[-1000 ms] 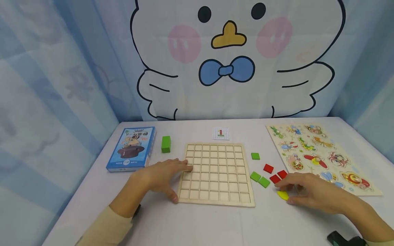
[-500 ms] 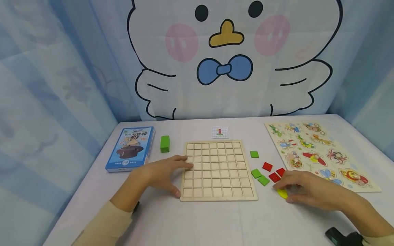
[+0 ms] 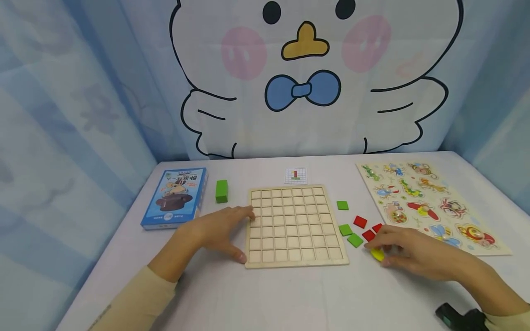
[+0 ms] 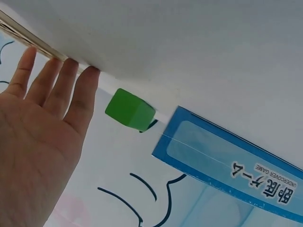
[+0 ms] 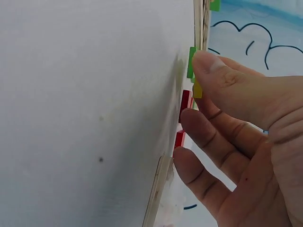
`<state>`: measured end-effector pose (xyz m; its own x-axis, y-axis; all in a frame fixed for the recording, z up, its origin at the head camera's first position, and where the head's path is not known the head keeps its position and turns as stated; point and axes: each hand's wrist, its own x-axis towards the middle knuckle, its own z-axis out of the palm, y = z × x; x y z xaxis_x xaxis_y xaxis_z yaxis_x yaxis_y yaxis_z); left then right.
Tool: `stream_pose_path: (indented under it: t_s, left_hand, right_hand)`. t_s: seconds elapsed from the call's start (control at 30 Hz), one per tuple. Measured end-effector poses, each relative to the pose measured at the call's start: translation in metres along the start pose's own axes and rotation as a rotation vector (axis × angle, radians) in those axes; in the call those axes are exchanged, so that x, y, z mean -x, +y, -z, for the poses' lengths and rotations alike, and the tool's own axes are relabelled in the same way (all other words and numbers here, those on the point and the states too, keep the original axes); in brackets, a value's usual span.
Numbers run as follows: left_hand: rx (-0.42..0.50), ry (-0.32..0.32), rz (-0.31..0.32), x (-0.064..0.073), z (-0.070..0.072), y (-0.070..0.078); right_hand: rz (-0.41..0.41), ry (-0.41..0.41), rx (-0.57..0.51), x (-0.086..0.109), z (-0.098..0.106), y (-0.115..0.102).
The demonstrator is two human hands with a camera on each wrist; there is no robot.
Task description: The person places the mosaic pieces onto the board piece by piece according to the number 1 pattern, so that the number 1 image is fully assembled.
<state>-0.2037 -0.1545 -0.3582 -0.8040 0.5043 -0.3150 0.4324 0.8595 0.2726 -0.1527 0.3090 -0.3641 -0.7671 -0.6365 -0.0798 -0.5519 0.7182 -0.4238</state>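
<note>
My left hand [image 3: 221, 232] lies along the left edge of the wooden grid board [image 3: 254, 263], fingertips at its side and thumb at the near left corner. In the left wrist view those fingers [image 4: 85, 94] are extended, with the tips at the board's edge. To the right of the board, my right hand [image 3: 418, 253] pinches a yellow piece with a rounded edge [image 3: 377, 254] between thumb and index finger. Beyond it lie red tiles [image 3: 360, 222], one partly hidden by the fingers. Green tiles [image 3: 354, 240] lie between them and the board.
Back left are a blue game box [image 3: 174, 197] and a green block [image 3: 221, 191]. A small card with a coloured grid pattern [image 3: 296, 175] lies behind the board. On the right, a sheet of insect pictures [image 3: 430, 207] reaches under my right hand in view.
The grid board has turned slightly and shifted right at its near end, with my left hand beside it. My right hand has moved the yellow piece slightly away from me and left.
</note>
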Motion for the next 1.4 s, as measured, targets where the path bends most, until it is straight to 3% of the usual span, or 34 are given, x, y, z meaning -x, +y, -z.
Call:
stream_pose_path:
  t_s: [0.23,0.4,0.67,0.9,1.4]
  left_hand:
    - [0.013,0.025,0.024,-0.002,-0.002,-0.002]
    - [0.002,0.035,0.019,-0.002,-0.003,-0.001]
    - [-0.041,0.075,0.040,-0.002,-0.002,0.000]
    - [-0.050,0.107,0.049,-0.004,-0.007,-0.008]
    - [-0.050,0.072,0.055,-0.006,-0.003,-0.006]
  right_hand:
    - [0.092,0.104,0.028,-0.006,-0.001,0.001]
    - [0.110,0.147,0.036,-0.010,0.003,-0.001]
    - [0.092,0.131,0.024,-0.023,0.007,-0.005]
    - [0.138,0.119,0.013,-0.040,0.008,-0.012]
    - [0.157,0.147,-0.049,-0.082,0.018,-0.025]
